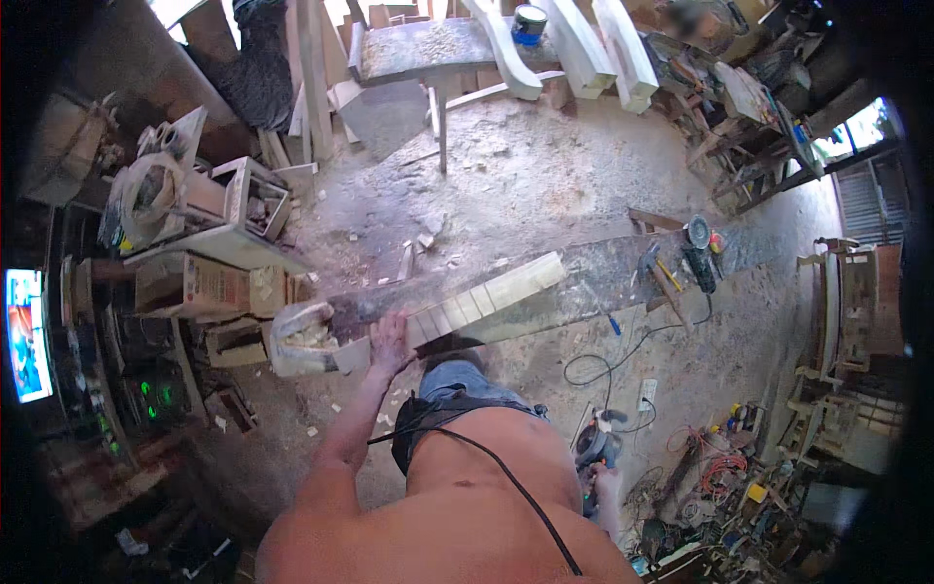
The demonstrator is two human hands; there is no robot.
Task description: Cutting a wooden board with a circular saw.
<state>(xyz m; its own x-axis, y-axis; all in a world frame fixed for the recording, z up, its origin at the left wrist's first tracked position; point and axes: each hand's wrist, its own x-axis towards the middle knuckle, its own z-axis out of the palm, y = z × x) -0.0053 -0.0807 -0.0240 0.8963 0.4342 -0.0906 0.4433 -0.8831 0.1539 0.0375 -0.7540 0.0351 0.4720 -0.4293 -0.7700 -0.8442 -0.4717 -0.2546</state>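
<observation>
A long pale wooden piece [486,300] lies slantwise on a dark plank bench [603,268], with several cross cuts in its near left part. My left hand [391,341] grips its left end, fingers over the top. Beyond that hand is a pale, curved wooden part [302,336] with a hollowed look; whether it joins the piece is hidden. Low at my right side, my right hand [605,482] is closed round a power tool with a round disc [592,443], held off the bench. Its exact kind is hard to make out.
An angle grinder [700,258] and a hammer [664,271] lie on the bench's right part. A black cable [608,365] loops over the floor near a white socket strip [647,394]. Carved wooden legs [584,58] and a paint can [528,24] stand at the back. Boxes [199,282] crowd the left.
</observation>
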